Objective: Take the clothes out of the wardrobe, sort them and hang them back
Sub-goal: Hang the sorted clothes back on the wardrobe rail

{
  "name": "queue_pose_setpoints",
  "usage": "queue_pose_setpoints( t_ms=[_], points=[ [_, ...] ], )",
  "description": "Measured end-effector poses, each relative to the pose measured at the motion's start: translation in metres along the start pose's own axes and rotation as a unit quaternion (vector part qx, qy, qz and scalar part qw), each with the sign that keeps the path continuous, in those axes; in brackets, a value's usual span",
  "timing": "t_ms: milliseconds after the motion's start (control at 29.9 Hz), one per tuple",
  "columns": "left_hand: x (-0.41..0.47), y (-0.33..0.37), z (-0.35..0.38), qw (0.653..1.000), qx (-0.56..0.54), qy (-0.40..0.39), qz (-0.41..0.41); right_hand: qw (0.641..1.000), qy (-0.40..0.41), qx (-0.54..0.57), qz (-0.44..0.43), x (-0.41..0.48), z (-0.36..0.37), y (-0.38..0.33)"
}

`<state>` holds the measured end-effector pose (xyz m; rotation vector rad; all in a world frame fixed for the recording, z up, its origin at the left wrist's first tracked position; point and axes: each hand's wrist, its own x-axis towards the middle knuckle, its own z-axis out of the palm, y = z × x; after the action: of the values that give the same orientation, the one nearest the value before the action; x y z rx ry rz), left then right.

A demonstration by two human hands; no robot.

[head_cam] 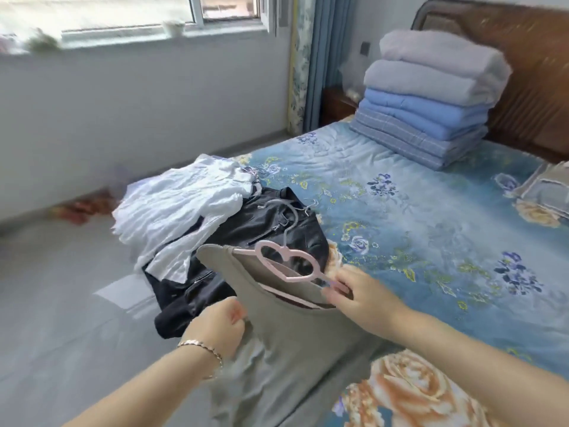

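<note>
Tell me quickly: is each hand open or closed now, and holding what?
Left hand: closed, gripping the grey garment.
Right hand: closed, pinching the pink hanger set in that garment's neck.

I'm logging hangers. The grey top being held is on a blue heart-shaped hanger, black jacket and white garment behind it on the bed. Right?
Not blue: the head view shows the heart-shaped hanger, pinched by the right hand, is pink. Otherwise right: the left hand grips the grey top, black jacket and white garment behind it on the bed.

A shirt [181, 208] lies on a jacket [261, 223] at the bed's [415, 211] corner, blankets [431, 97] stacked behind.
</note>
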<state>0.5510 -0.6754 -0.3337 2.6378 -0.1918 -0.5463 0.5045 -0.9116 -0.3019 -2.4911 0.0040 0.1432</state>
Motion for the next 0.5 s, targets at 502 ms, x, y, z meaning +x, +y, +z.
queue_pose_setpoints(
  t_ms=[502],
  points=[
    [-0.311, -0.231, -0.209, 0.945, -0.054, 0.249, -0.205, 0.964, -0.141, -0.052, -0.221, -0.085, 0.089, -0.413]
  ],
)
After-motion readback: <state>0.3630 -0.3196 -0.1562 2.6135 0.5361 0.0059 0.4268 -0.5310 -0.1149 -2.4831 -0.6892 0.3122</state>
